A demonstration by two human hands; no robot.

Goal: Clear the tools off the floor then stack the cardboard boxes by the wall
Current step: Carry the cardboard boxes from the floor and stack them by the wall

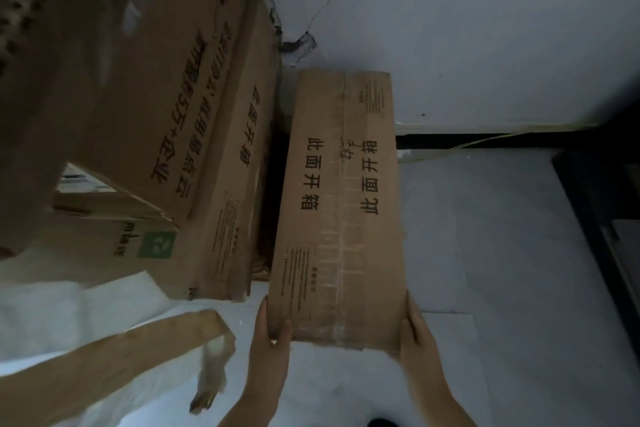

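A long brown cardboard box (pixel 341 204) with black printed characters runs from my hands to the white wall. My left hand (pixel 272 336) grips its near left corner, thumb on top. Along the near right edge my right hand (pixel 417 333) holds the box, fingers wrapped at the side. To its left stands a stack of larger cardboard boxes (pixel 166 107) against the wall, with a narrow dark gap between the stack and the held box. No tools are visible.
White wall (pixel 485 28) with cracks ahead, a dark baseboard and thin wires (pixel 485 140) at its foot. Pale floor (pixel 502 253) on the right, a dark panel (pixel 602 236) at the far right. A loose cardboard strip (pixel 121 367) and white sheet lie lower left.
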